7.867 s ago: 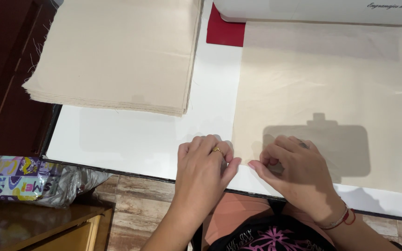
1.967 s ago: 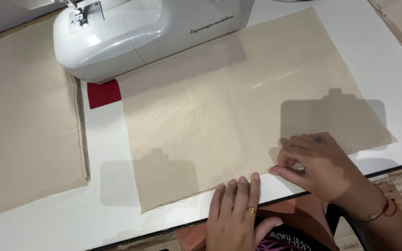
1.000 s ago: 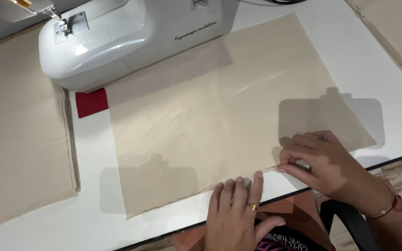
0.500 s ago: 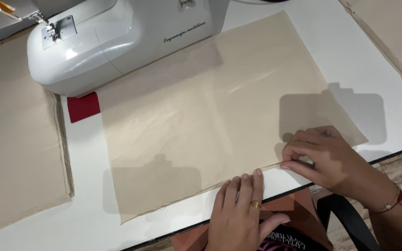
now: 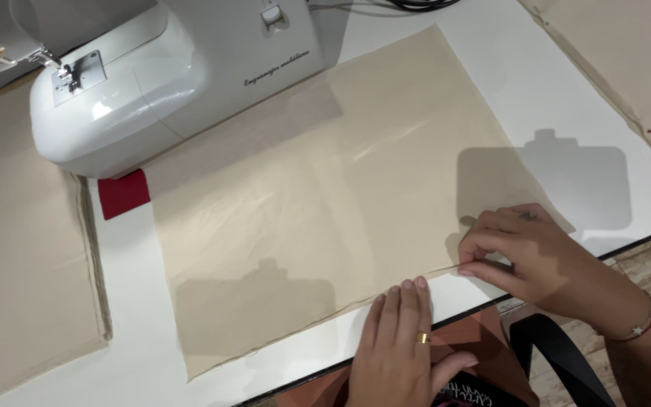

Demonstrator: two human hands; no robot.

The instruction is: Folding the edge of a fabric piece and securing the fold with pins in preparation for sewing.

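A beige rectangular fabric piece point(image 5: 325, 203) lies flat on the white table point(image 5: 137, 362), its far corner tucked under a white sewing machine point(image 5: 160, 75). My left hand point(image 5: 404, 339), wearing a gold ring, rests flat with fingertips pressing the cloth's near edge. My right hand point(image 5: 525, 249), a red bracelet on its wrist, pinches the folded near edge of the cloth between thumb and fingers, near its right corner.
A stack of beige fabric point(image 5: 16, 264) lies at the left. More beige cloth point(image 5: 627, 60) sits at the far right corner. A small red piece point(image 5: 123, 194) shows beside the machine. The table's front edge runs just under my hands.
The view has shifted so the machine and cloth sit further left and up. My hands stay on the near edge, the right one working slightly rightward along it.
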